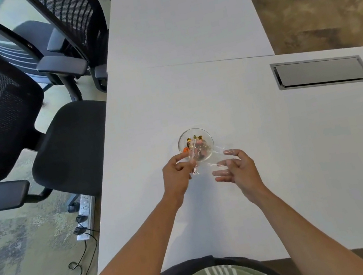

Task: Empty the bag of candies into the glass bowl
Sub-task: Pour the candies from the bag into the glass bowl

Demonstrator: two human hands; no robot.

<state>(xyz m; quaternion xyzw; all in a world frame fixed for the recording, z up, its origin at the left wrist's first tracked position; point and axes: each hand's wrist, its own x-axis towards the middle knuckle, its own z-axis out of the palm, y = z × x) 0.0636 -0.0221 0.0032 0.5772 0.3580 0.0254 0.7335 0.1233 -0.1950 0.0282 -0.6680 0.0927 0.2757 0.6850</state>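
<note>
A small glass bowl [195, 143] stands on the white table [273, 146] and holds several wrapped candies, gold, orange and pink. A clear plastic bag [210, 156] stretches over the bowl's near rim, with its mouth over the bowl. My left hand [177, 176] pinches the bag's left edge just beside the bowl. My right hand [236, 169] holds the bag's right end, its fingers spread under the plastic. I cannot tell whether candies remain inside the bag.
A grey cable hatch [321, 72] is set in the table at the right. Two black mesh office chairs [2, 107] stand left of the table. A power strip [85, 213] with plugged cables lies on the carpet below.
</note>
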